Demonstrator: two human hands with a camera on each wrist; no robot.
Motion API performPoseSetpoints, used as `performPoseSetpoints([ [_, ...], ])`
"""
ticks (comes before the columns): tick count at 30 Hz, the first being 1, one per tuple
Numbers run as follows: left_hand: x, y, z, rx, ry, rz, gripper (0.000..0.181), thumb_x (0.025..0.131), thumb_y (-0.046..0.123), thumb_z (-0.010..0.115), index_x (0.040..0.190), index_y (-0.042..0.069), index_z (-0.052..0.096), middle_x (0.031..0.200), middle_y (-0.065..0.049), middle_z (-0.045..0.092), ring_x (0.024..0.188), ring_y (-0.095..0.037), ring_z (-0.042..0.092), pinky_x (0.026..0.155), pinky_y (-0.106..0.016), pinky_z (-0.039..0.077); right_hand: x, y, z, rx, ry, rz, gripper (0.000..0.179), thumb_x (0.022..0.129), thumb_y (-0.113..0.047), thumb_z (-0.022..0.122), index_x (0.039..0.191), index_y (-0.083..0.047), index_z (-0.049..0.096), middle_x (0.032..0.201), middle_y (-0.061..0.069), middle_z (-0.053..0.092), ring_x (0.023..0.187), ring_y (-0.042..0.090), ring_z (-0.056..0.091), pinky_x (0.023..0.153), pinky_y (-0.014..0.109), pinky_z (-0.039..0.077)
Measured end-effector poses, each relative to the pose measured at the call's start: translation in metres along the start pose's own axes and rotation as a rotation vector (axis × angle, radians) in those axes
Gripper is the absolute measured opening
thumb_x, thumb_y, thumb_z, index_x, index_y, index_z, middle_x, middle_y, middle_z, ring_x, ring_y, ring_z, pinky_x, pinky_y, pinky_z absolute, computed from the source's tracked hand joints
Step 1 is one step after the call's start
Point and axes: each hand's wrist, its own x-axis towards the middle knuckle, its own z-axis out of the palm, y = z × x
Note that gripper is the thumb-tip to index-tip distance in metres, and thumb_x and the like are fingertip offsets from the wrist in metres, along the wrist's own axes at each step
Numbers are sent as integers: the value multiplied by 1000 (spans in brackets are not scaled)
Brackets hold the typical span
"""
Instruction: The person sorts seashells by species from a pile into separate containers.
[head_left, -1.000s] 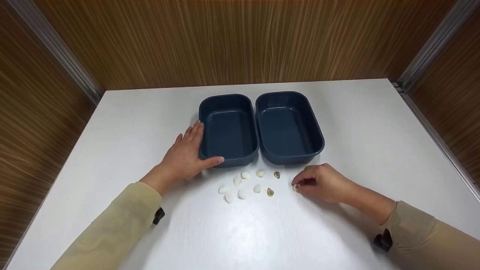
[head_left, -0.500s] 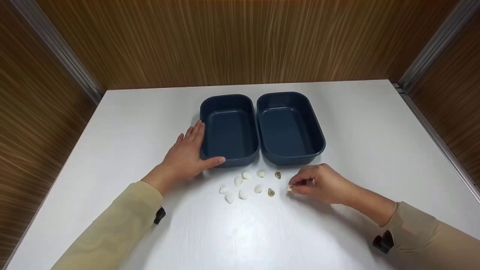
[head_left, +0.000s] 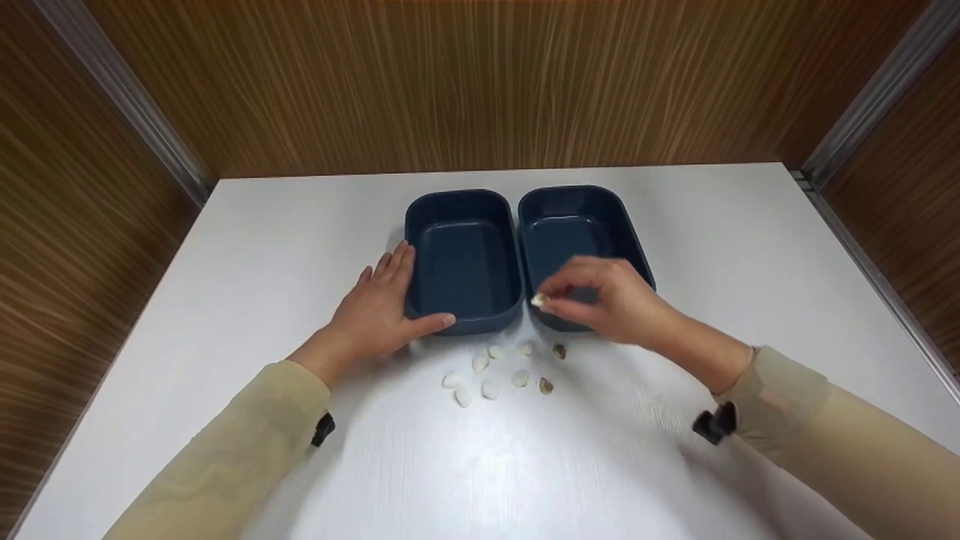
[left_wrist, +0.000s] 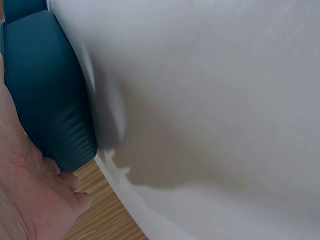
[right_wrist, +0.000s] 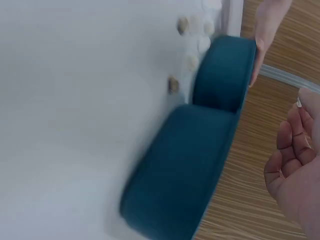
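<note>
My right hand [head_left: 619, 304] pinches a small pale seashell [head_left: 538, 300] between thumb and fingertips. It is raised over the near end of the right dark blue tub [head_left: 566, 234]. In the right wrist view only a sliver of the pinched shell [right_wrist: 299, 103] shows. My left hand [head_left: 371, 311] rests against the left dark blue tub [head_left: 466, 262], fingers straight along its outer side and thumb at its near rim. On the table before the tubs lie several white seashells [head_left: 490, 390] and two brown ones, a nearer brown seashell [head_left: 546, 385] and a farther brown seashell [head_left: 559, 351].
The tubs stand side by side on a white table [head_left: 300, 225], nearly touching. A wood-grain panel [head_left: 480, 82] rises behind the table, with side panels at left and right. A black clip-like piece [head_left: 716, 424] sits at the right sleeve cuff.
My right hand has lifted the pinched seashell off the table and moved it forward and left, to over the right tub. My left hand keeps its place at the left tub.
</note>
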Motion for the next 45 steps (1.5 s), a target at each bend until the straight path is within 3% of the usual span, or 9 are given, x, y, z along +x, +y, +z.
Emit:
performPoseSetpoints([
  [11,2,1,1,14,-14,-7,130,86,96,40,169,6,-1,178,-9,-4,163,-33,4,130,-54,6,53,15,27,-18,-8,101,14,94,-15,84,106,-7,83,97,5,74,87,19,69,76,42,58],
  [19,3,3,1,15,-19,1,131,85,98,37,169,5,0,178,-10,-4,163,-33,4,130,-55,7,80,29,53,-13,-11,179,15,96,-17,83,107,-7,83,98,7,74,88,19,68,77,31,55],
  [26,4,5,1,23,-32,-3,132,84,99,35,169,5,-1,178,-9,-5,163,-31,3,130,-55,7,91,36,62,-30,-15,267,18,98,-18,80,111,-6,82,102,10,74,92,22,68,82,35,56],
  [31,4,6,1,17,-31,-4,131,85,98,36,169,6,-2,178,-9,-5,163,-31,2,130,-54,6,94,38,61,-52,3,364,23,100,-15,77,120,-5,78,110,12,74,98,24,68,88,37,57],
  [34,4,6,1,12,-28,-9,131,84,98,36,169,6,-2,178,-8,-4,163,-31,3,130,-54,7,91,36,56,-43,28,372,21,101,-13,76,120,-5,78,111,11,74,97,23,67,87,36,56],
  [45,1,0,0,7,-14,-28,132,84,98,40,170,7,-2,178,-8,-5,163,-31,2,130,-53,5,54,13,29,-14,60,229,17,96,-13,81,112,-7,80,102,6,75,94,19,68,85,40,57],
])
